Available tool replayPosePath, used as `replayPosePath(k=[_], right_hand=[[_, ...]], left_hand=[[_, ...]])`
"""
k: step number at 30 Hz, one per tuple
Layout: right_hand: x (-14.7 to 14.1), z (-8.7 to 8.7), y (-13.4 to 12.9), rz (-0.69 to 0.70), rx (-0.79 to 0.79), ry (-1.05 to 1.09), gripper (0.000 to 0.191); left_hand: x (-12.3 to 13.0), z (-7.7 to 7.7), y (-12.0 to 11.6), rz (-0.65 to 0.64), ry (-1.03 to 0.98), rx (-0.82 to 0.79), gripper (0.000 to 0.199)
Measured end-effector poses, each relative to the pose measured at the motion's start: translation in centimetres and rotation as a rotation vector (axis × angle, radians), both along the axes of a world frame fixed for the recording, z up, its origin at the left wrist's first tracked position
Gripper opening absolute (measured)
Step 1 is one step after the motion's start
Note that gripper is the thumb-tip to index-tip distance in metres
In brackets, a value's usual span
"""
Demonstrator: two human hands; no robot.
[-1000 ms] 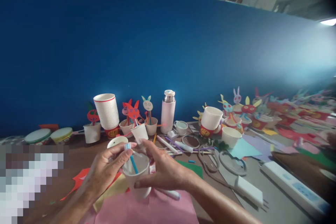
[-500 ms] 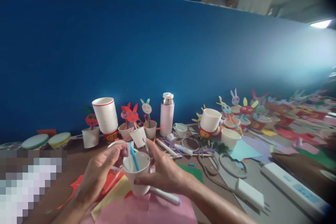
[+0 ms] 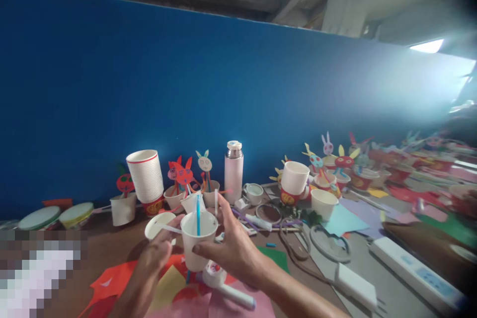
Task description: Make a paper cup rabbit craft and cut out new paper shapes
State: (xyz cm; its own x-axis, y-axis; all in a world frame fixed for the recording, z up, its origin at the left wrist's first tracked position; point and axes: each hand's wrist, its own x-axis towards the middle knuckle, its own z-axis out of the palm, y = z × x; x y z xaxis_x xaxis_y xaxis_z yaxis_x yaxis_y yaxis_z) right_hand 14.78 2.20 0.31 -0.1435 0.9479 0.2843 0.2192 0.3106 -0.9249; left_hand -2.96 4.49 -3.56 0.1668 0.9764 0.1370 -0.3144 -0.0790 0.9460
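Observation:
A white paper cup (image 3: 196, 246) is in my right hand (image 3: 231, 238), thumb across its front and fingers behind its right side. A blue straw (image 3: 198, 216) stands upright in it, and a short blue end shows under the cup. One thin white straw (image 3: 169, 228) sticks out at the cup's left; another white straw (image 3: 216, 202) rises by my right fingertips. My left hand (image 3: 158, 251) is curled beside the cup's left wall, slightly blurred, its fingertips partly hidden behind the white straw and cup. Below lie a white marker (image 3: 238, 296) and pink paper (image 3: 223, 305).
Behind stand a stack of paper cups (image 3: 145, 176), a thermos (image 3: 233, 174) and paper rabbit puppets (image 3: 184, 174) in cups. Another cup (image 3: 158, 223) is at left. To the right are a cable (image 3: 330, 243), a charger (image 3: 356, 285) and a power strip (image 3: 417, 273).
The view has tilted up slightly. The cup is now more upright, and the blue straw stands straighter. My left hand has moved down and left from the cup's rim.

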Motion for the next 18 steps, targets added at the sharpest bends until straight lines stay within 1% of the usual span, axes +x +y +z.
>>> replayPosePath(k=[2, 3, 6, 8, 10, 12, 16, 18], right_hand=[[0.0, -0.2, 0.0, -0.011, -0.002, 0.001, 0.093], [-0.1, -0.3, -0.1, -0.012, -0.001, -0.002, 0.093], [-0.4, -0.4, -0.3, 0.003, 0.003, -0.002, 0.09], [-0.6, -0.3, -0.5, 0.011, 0.006, 0.005, 0.088], [-0.8, -0.2, -0.6, 0.019, 0.006, 0.009, 0.087], [-0.7, -0.2, -0.7, 0.038, 0.011, 0.011, 0.088], [-0.1, -0.6, -0.1, 0.087, 0.068, 0.018, 0.086], [0.4, -1.1, 0.4, 0.079, 0.062, 0.051, 0.077]], left_hand=[[0.5, -0.7, -0.1, -0.038, 0.157, 0.057, 0.06], [0.7, -0.9, -0.1, -0.033, 0.241, 0.063, 0.06], [1.4, -1.1, -0.7, 0.079, 0.42, 0.062, 0.054], [1.8, -1.0, -1.2, 0.161, 0.465, 0.078, 0.051], [1.9, -0.9, -1.4, 0.203, 0.472, 0.083, 0.051], [1.7, -0.9, -1.3, 0.21, 0.44, 0.082, 0.053], [1.0, -1.3, -0.5, 0.136, 0.313, 0.053, 0.06], [0.8, -1.5, -0.2, 0.149, 0.211, 0.032, 0.066]])
